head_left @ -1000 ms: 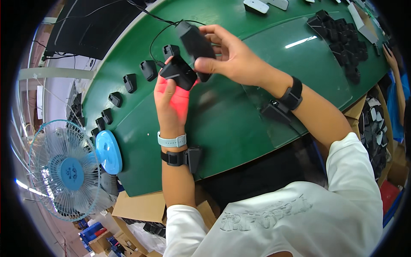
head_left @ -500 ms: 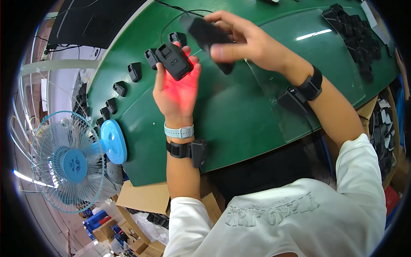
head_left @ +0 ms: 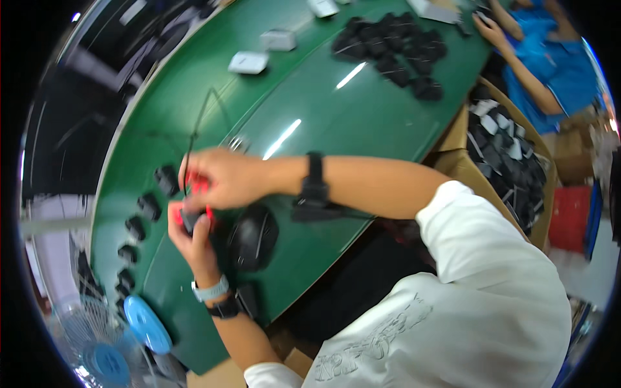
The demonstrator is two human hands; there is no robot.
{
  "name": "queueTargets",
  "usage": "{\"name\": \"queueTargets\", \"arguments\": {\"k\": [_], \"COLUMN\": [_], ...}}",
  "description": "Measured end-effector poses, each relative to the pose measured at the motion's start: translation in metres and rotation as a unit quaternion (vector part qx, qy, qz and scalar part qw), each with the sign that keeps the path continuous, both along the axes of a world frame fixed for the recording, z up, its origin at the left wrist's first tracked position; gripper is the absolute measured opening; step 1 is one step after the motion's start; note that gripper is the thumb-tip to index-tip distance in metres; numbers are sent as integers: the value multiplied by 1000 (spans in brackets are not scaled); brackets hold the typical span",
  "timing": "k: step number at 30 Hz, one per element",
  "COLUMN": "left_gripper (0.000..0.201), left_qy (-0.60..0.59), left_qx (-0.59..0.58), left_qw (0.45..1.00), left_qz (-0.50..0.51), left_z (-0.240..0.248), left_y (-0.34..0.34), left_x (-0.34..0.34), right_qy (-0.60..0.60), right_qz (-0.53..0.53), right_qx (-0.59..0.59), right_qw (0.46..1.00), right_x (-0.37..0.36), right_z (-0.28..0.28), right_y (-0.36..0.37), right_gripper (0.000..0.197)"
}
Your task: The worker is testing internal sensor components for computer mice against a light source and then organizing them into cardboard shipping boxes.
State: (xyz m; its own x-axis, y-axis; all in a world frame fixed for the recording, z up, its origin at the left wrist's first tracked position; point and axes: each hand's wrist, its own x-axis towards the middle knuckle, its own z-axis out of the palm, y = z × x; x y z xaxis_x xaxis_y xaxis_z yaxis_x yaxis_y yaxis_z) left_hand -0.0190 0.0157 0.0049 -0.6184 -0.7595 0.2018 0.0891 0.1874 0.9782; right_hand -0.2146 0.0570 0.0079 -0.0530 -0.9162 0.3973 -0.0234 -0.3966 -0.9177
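My left hand point(head_left: 185, 240) is closed around a small black plastic device point(head_left: 191, 221), blurred by motion. Above it, my right hand point(head_left: 226, 178) has its fingers bent and pinched together. A thin black cable point(head_left: 194, 132) comes down from the table into those fingers; its end is hidden. Red light glows on the fingers of both hands. Close to my left wrist, on the table, lies a larger black rounded object point(head_left: 254, 237), let go of by both hands.
Several small black devices point(head_left: 149, 206) line the green table point(head_left: 310, 110) at left, near a blue fan point(head_left: 107, 362). White boxes point(head_left: 248, 63) and a black pile point(head_left: 394, 48) lie farther off. At right stand a filled carton point(head_left: 508, 161) and a person in blue point(head_left: 550, 71).
The view has swung right. My right hand has let go of the larger black object and moved over to my left hand and the cable. The left hand has closed around a small device.
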Motion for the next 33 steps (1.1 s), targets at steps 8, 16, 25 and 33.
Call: {"name": "queueTargets", "arguments": {"k": [8, 16, 25, 33], "left_gripper": [16, 36, 51, 30], "left_qy": [-159, -227, -213, -157], "left_qx": [-78, -179, -378, -511], "left_qw": [973, 946, 705, 677], "left_qz": [151, -147, -561, -506], "left_z": [14, 131, 28, 33], "left_y": [-4, 108, 260, 296], "left_x": [9, -168, -387, -390], "right_qy": [-246, 224, 177, 171], "right_qz": [-98, 32, 88, 91], "right_qx": [125, -80, -132, -57], "right_qw": [956, 971, 971, 979], "right_x": [10, -1, 6, -6], "right_z": [15, -23, 1, -18], "right_y": [2, 0, -2, -4], "right_gripper": [20, 27, 24, 21]}}
